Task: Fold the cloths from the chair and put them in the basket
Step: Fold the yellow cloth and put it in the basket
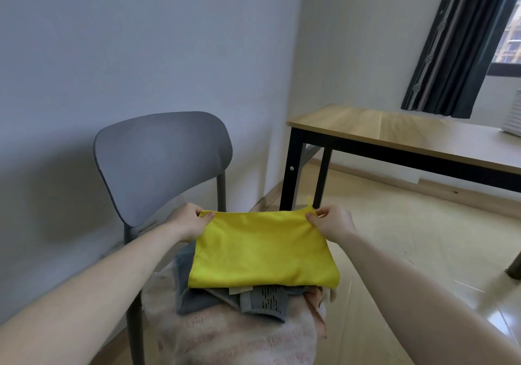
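Yellow cloth (pixel 262 252) stretched between left hand (pixel 189 223) and right hand (pixel 332 222).

Dim daylight from window (pixel 510 26); soft blur, wide-angle warp.

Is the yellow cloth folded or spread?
Folded: the yellow cloth shows a doubled near edge; both hands pinch its far corners.

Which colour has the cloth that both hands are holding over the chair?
Bright yellow, plain with no pattern: the cloth, seen clearly in the head view.
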`<state>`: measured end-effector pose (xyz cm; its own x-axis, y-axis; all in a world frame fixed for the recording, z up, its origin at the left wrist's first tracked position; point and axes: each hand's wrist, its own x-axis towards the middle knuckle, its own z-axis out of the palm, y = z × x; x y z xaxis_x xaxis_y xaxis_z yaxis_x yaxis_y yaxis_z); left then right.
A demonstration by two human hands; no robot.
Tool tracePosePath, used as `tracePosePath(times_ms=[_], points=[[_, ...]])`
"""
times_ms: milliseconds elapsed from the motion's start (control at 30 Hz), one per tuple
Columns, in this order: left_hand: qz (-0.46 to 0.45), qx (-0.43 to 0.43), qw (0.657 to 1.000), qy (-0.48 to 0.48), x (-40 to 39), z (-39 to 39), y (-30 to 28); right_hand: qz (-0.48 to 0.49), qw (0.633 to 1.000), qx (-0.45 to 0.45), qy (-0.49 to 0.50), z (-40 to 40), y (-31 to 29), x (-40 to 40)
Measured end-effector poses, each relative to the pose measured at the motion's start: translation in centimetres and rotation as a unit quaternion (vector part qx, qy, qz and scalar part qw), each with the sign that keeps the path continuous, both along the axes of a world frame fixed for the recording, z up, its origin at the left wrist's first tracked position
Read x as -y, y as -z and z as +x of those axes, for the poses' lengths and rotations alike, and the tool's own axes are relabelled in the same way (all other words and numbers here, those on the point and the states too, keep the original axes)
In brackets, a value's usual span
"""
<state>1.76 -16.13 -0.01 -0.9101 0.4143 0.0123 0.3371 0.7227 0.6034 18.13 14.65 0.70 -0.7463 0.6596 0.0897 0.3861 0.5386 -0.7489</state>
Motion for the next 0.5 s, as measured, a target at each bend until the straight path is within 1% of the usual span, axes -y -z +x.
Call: tracePosePath(times_ms=[167,267,333,400,500], points=[[0.003,0.034,0.998,-0.061,-0.9,-0.8,2.6,-0.027,0.998,0.022,0.047,-1.0,2.2,-0.3],[-0.012,0.042,0.997,-0.063,-1.1,-0.4,3.1,-0.042,0.997,0.030,0.054,-0.9,3.3,0.0],[-0.002,0.052,0.997,-0.064,-1.1,0.2,3.2,-0.052,0.997,0.027,0.053,-0.4,3.9,0.2],[0.014,0.037,0.997,-0.066,-0.8,1.2,3.0,-0.078,0.995,0.009,0.058,0.1,4.4,-0.1],[0.027,-0.025,0.998,-0.050,-0.3,3.4,1.9,-0.158,0.983,-0.044,0.081,1.1,4.1,-0.6]])
